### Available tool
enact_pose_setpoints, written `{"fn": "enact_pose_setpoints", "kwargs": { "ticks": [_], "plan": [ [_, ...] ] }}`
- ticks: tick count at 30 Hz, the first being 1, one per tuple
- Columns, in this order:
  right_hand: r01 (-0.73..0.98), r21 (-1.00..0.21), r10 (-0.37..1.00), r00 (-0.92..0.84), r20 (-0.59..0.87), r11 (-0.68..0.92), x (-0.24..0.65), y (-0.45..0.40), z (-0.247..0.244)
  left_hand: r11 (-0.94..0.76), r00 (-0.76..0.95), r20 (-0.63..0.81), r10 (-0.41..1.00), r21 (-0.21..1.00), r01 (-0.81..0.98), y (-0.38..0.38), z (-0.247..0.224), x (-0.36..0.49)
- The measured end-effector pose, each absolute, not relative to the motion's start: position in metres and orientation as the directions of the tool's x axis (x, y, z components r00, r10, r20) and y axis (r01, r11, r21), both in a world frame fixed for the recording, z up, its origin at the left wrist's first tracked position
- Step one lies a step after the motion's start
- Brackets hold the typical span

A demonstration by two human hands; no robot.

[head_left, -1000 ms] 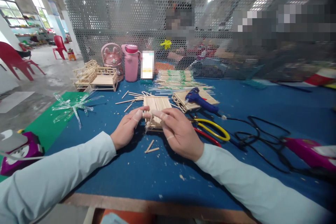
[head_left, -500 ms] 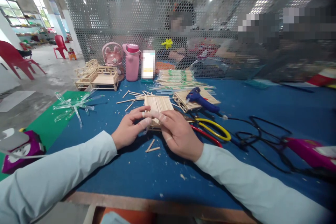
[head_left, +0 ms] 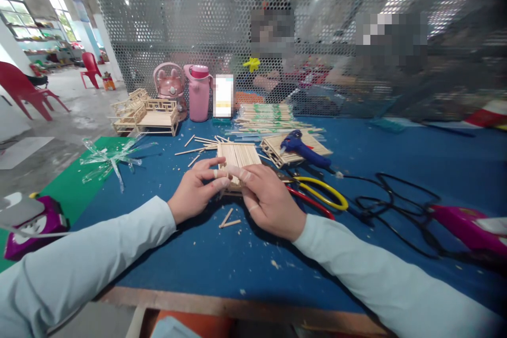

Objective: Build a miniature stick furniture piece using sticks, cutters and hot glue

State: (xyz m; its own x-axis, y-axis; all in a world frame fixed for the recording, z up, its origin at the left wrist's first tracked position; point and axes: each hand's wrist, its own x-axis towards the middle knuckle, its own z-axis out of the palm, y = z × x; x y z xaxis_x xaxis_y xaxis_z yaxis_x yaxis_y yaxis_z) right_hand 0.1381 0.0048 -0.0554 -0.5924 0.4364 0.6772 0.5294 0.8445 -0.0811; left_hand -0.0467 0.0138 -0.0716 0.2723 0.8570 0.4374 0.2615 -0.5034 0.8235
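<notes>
A small platform of pale wooden sticks [head_left: 241, 153] sits on the blue tabletop in front of me. At its near left part, my left hand [head_left: 200, 185] and my right hand [head_left: 271, 198] meet with fingertips pinched together. White tape wraps some fingers. A bit of pale wood shows between the fingertips; I cannot tell whether it is loose or part of the platform. Two short stick pieces [head_left: 229, 223] lie just below my hands. Cutters with yellow and red handles [head_left: 325, 193] rest beside my right hand, their jaws partly hidden by it.
A blue glue gun [head_left: 303, 149] lies on another stick panel [head_left: 273, 150]. Bundled sticks [head_left: 265, 113], loose sticks [head_left: 198, 143], a finished stick model [head_left: 158, 119], a pink bottle [head_left: 199, 95] and a phone [head_left: 224, 96] stand behind. Black cable [head_left: 392, 200] spreads right. Perforated metal [head_left: 178, 16] closes the back.
The view has shifted very slightly. My fingertips have moved only a little against each other; the platform and the tools stay where they were.
</notes>
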Motion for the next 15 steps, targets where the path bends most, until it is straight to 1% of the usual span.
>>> {"fn": "enact_pose_setpoints", "kwargs": {
  "ticks": [15],
  "plan": [
    [0.535,-0.077,0.44,-0.595,0.672,0.841,0.1383,0.0047,-0.0557,-0.506,0.272,0.438,0.857,0.816,0.279,0.0142,-0.072,-0.0464]
  ]
}}
